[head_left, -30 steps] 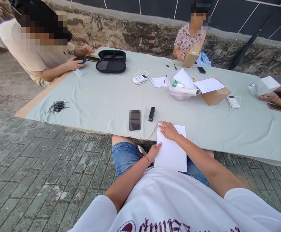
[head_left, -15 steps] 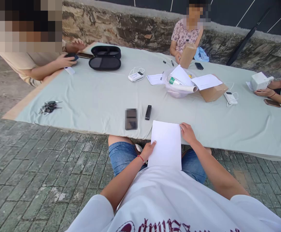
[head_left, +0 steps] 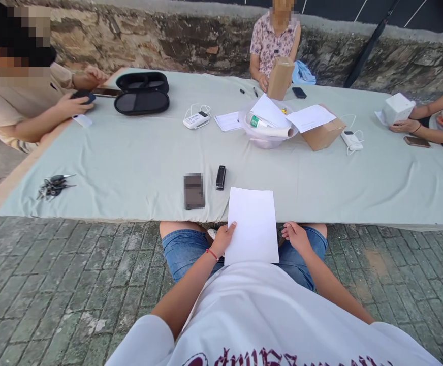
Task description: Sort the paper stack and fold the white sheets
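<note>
A stack of white paper sheets [head_left: 252, 223] leans from my lap against the table's near edge, its top side blank. My left hand [head_left: 224, 239] grips the stack's left edge, thumb on top and the other fingers hidden beneath. Just off the right edge, above my right thigh, my right hand [head_left: 295, 236] holds nothing, its fingers loosely bent and apart. On the cloth beyond the paper lies a small black oblong object [head_left: 220, 177], perhaps a stapler. Left of it is a dark, pixelated flat item [head_left: 194, 191].
A plastic bowl [head_left: 267, 142] with papers and a bottle stands beside a cardboard box [head_left: 323, 133]. Keys [head_left: 55, 187], an open black case [head_left: 141, 101] and white corded devices [head_left: 197, 120] lie on the table. Several people sit around it, one holding a white box [head_left: 396, 108].
My right hand has let go of the sheets' top right corner and moved down, apart from the edge. My left hand keeps its hold. The view has shifted right.
</note>
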`<state>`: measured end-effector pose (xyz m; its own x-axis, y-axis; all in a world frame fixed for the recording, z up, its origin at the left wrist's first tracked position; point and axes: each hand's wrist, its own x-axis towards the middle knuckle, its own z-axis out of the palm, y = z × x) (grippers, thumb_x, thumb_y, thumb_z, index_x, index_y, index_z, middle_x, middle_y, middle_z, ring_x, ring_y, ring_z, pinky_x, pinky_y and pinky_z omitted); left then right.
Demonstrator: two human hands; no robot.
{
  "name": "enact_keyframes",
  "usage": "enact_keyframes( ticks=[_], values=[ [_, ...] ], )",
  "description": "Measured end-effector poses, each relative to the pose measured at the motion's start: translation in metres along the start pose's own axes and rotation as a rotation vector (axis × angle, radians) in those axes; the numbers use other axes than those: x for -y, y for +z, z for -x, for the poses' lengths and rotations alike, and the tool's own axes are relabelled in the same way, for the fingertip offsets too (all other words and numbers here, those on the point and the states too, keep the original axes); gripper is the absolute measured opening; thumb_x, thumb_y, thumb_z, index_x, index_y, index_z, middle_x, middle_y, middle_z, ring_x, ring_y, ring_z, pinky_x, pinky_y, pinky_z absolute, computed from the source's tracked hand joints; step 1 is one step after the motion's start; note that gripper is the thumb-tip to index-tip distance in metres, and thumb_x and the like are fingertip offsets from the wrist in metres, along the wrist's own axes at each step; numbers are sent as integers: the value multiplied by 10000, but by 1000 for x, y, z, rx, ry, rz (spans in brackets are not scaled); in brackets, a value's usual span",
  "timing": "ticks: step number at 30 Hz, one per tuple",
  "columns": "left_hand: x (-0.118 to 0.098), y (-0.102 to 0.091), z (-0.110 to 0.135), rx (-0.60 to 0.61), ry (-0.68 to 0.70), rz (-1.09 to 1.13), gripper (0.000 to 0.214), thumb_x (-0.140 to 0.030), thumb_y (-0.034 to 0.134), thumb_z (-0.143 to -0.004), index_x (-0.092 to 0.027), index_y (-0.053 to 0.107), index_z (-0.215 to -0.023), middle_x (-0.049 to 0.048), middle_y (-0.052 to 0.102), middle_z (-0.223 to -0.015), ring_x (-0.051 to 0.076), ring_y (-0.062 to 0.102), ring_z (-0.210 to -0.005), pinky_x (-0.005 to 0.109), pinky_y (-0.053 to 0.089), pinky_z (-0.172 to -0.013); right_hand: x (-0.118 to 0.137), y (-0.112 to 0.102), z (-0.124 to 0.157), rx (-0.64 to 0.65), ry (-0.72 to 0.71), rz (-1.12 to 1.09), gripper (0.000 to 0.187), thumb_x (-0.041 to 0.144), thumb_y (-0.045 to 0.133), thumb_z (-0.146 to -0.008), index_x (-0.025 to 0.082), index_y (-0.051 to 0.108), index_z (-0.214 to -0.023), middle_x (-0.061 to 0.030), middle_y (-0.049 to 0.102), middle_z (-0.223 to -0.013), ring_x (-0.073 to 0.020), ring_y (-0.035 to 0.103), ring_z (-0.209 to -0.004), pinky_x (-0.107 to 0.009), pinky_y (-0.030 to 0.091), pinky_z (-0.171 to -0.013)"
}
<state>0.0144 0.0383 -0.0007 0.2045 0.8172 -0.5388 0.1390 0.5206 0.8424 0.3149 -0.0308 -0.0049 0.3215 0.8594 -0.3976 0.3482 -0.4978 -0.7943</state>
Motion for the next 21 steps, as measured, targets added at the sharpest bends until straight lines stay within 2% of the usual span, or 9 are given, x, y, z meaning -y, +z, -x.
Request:
enact_keyframes(
  ticks=[4,7,13,17,21],
  values=[
    [-9,4,4,-13,38,-52,604,-673,592,-748,-86,721,-817,123,728,-809,207,633,-697,278,473,-625,9,19,3,86,120,-307,361,515,455,-881,208,644,-859,-83,720,-880,-205,689,-787,-327,555,-706],
    [-12,7,6,-7,59,-99,624,-685,570,-756,-84,722,-832,128,728,-827,218,636,-729,288,477,-649,19,33,-1,65,159,-498,414,584,516,-837,197,662,-822,-82,722,-837,-211,679,-736,-327,550,-658],
    [-10,8,7,-8,70,-124,661,-709,526,-767,-82,713,-866,127,723,-838,244,646,-776,329,490,-708,15,46,1,-55,137,-596,459,648,679,-668,195,663,-744,-26,649,-617,-179,574,-569,-283,433,-490],
    [-8,7,8,7,51,-83,674,-715,513,-773,-81,712,-887,127,719,-829,240,643,-752,335,487,-699,14,47,1,-73,107,-609,450,643,671,-679,195,630,-667,6,603,-580,-131,481,-509,-264,364,-481],
    [-7,7,8,-11,83,-112,649,-706,523,-776,-91,716,-851,126,721,-835,240,640,-772,323,478,-705,13,50,0,-99,84,-599,414,593,695,-684,187,623,-643,24,587,-594,-110,452,-526,-253,366,-518]
  ],
)
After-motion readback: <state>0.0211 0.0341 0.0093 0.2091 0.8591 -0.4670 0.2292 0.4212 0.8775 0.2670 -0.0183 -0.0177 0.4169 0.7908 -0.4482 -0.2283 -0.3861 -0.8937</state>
